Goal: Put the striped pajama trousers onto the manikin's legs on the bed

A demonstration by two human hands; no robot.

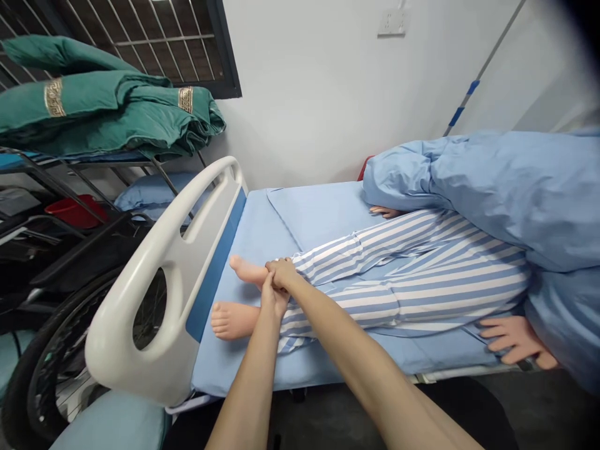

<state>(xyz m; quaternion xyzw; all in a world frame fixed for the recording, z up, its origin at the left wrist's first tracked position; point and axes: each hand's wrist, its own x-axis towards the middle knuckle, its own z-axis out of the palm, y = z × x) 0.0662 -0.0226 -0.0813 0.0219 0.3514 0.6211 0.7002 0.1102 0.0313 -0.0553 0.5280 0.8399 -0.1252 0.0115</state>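
A care mannequin in blue-and-white striped trousers point(403, 287) lies on a bed with its bare feet toward the footboard. My right hand point(282, 273) is closed over the ankle of the far foot point(248, 270), at the trouser cuff. Beside and partly under it, my left hand point(275, 295) grips the same ankle from the near side, its fingers largely hidden. The near foot point(234, 320) lies apart from both hands, toes up. Two mannequin hands show: the near one point(515, 339) at the mattress edge, the far one point(385, 212) below the quilt.
A light blue quilt point(497, 181) covers the mannequin's upper part. The white footboard point(171, 275) rises at the left, with a wheelchair wheel point(28, 350) beyond it. Green folded bedding point(112, 112) lies on a rack below the barred window. A wall socket point(392, 22) is above.
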